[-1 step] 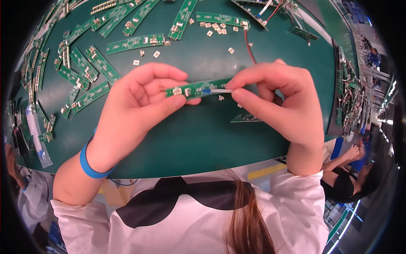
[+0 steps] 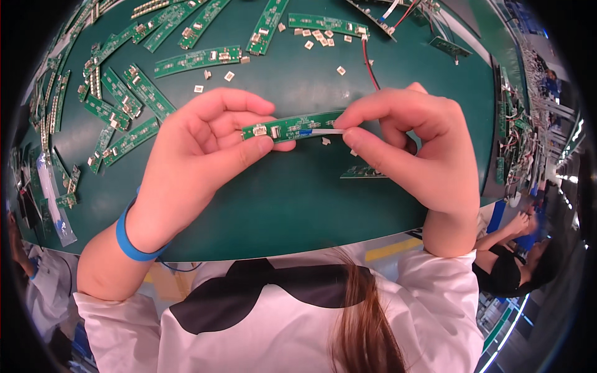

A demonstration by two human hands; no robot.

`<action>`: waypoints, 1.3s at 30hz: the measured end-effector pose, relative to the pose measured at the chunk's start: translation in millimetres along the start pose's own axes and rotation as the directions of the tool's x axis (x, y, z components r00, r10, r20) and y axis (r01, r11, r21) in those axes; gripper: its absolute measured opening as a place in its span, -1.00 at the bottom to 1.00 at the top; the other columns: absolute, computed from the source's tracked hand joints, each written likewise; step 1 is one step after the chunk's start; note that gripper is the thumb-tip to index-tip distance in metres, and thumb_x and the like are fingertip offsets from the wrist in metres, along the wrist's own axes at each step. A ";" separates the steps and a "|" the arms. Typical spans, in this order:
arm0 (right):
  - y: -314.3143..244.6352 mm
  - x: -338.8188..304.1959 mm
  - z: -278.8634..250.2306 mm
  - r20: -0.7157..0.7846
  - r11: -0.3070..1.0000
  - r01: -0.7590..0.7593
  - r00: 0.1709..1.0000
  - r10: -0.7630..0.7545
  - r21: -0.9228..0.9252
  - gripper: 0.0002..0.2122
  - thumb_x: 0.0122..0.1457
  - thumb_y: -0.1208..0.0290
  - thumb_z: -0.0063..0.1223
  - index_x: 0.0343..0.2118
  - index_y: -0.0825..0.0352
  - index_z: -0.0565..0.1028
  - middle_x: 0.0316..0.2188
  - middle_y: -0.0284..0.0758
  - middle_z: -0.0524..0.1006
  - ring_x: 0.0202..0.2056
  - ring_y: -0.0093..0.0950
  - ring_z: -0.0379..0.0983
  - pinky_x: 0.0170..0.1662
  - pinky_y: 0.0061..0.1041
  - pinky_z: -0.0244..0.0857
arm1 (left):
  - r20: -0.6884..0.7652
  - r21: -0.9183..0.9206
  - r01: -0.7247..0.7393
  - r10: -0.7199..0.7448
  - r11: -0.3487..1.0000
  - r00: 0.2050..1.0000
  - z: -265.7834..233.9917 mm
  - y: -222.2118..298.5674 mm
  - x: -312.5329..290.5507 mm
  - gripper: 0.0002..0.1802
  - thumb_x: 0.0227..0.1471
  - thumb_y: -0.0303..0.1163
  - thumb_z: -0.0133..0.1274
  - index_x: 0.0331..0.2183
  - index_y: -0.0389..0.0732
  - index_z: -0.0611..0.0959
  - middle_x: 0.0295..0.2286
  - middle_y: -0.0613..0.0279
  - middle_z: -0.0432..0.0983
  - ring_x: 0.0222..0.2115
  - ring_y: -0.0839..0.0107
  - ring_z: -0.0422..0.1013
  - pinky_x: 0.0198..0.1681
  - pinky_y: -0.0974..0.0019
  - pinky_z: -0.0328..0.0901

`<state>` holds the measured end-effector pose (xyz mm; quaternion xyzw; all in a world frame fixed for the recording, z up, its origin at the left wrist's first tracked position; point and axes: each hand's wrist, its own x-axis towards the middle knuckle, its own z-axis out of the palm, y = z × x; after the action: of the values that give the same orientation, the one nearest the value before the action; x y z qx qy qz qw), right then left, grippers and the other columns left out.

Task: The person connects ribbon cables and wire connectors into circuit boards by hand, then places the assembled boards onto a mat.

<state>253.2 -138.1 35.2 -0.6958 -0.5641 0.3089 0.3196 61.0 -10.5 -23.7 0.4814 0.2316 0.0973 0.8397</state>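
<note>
A narrow green circuit board (image 2: 292,127) is held level above the table, its left end pinched between the thumb and fingers of my left hand (image 2: 208,140). Near that end sit a white connector and a dark-slotted one. My right hand (image 2: 407,137) pinches a short white flat ribbon cable (image 2: 326,132) between thumb and index finger. The cable's blue tip lies over the middle of the board, to the right of the slotted connector and apart from it. My right fingertips hide the board's far right end.
More green boards (image 2: 198,62) lie across the back and left of the green table (image 2: 298,211). Small white connectors (image 2: 323,38) are scattered behind my hands. A board with red and black wires (image 2: 370,65) is at the back. Wired boards (image 2: 513,137) pile up at the right edge.
The board and cable have tilted slightly, so the cable's blue tip shows more clearly. Both hands keep their grip and have barely moved.
</note>
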 end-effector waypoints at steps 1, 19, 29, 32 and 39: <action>-1.8 -0.1 -2.0 0.026 0.999 -0.046 0.999 0.046 -0.019 -0.92 -0.11 0.61 0.14 -0.48 0.37 0.53 -0.83 -0.56 0.18 -0.72 -0.77 0.03 -0.51 -0.68 -0.04 | -0.004 -0.007 -0.002 0.002 1.000 1.000 0.7 -0.4 1.4 -0.71 0.00 -0.66 -0.04 -0.16 -0.37 0.41 -0.31 0.07 0.51 -0.24 0.36 0.46 -0.16 0.40 0.37; -3.2 -4.9 14.7 0.044 0.943 -0.254 0.967 0.250 0.216 -0.95 -0.08 0.61 0.10 -0.58 0.44 0.47 -0.65 -0.49 0.41 -0.57 -0.73 0.26 -0.47 -0.74 0.10 | 0.035 -0.016 -0.031 0.031 0.999 0.999 9.7 -6.2 -1.8 -0.69 0.00 -0.66 -0.07 -0.14 -0.39 0.43 -0.31 0.02 0.52 -0.25 0.34 0.47 -0.14 0.39 0.35; -3.9 -5.1 15.7 0.031 0.942 -0.285 0.958 0.284 0.175 -0.96 -0.10 0.61 0.10 -0.59 0.44 0.48 -0.69 -0.52 0.39 -0.60 -0.77 0.21 -0.50 -0.76 0.05 | 0.051 0.015 -0.026 0.026 1.000 0.998 10.2 -5.7 -2.4 -0.68 -0.01 -0.67 -0.07 -0.14 -0.38 0.44 -0.29 0.02 0.51 -0.23 0.32 0.47 -0.11 0.37 0.34; -5.0 -4.6 14.1 0.063 0.936 -0.305 0.952 0.298 0.174 -0.96 -0.10 0.60 0.10 -0.59 0.44 0.48 -0.69 -0.52 0.38 -0.61 -0.77 0.19 -0.52 -0.77 0.03 | 0.054 0.033 -0.041 0.039 0.999 0.998 10.1 -6.1 -2.3 -0.68 -0.01 -0.67 -0.06 -0.14 -0.38 0.45 -0.29 0.02 0.51 -0.23 0.32 0.47 -0.11 0.37 0.34; -2.6 -4.9 14.8 0.046 0.951 -0.262 0.965 0.258 0.166 -0.96 -0.10 0.60 0.11 -0.58 0.44 0.49 -0.70 -0.53 0.37 -0.61 -0.78 0.17 -0.53 -0.77 0.02 | 0.063 0.013 -0.050 0.050 0.999 0.997 10.2 -7.6 -1.6 -0.67 -0.02 -0.68 -0.06 -0.13 -0.39 0.44 -0.30 0.01 0.51 -0.24 0.31 0.47 -0.12 0.36 0.35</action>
<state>239.1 -141.1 28.6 -0.7305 -0.4426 0.4036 0.3280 64.1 -22.9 -25.3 0.4960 0.1936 0.1013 0.8404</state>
